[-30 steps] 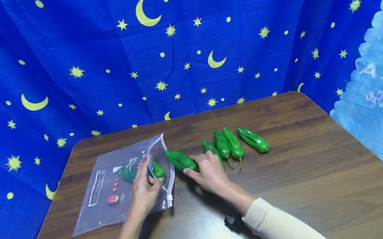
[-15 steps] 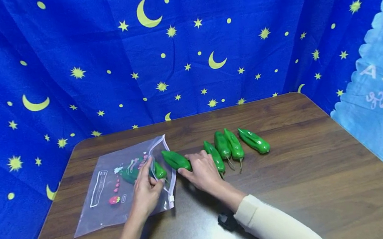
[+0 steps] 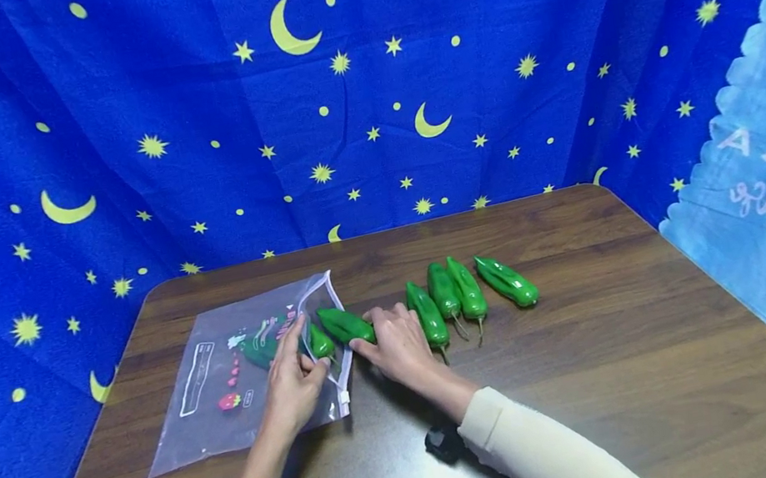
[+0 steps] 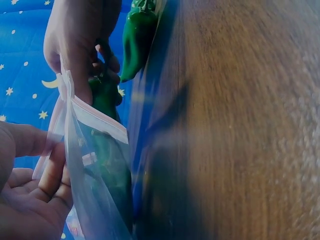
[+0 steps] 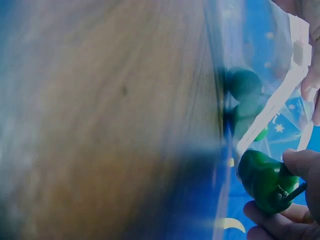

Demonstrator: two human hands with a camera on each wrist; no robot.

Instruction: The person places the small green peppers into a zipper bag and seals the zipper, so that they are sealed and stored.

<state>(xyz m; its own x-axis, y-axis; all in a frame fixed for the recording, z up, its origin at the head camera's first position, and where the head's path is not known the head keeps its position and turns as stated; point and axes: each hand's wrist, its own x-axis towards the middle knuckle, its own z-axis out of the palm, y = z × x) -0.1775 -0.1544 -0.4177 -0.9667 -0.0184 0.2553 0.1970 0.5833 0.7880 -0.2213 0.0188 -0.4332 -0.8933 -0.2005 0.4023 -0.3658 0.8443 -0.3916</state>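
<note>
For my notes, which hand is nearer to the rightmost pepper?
Right. The right hand is left of the rightmost pepper, gripping another pepper; the left hand, farther left, holds the bag.

Pictured in a curtained-off indoor setting, hard to place further, with blue star-and-moon cloth (image 3: pixel 372 80) hung behind a brown table (image 3: pixel 616 360).

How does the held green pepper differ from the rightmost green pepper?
The held pepper is gripped by the right hand; the rightmost pepper lies untouched on the table. The held pepper is at the mouth of the slider bag; the rightmost pepper lies apart from the bag. Both are glossy green.
</note>
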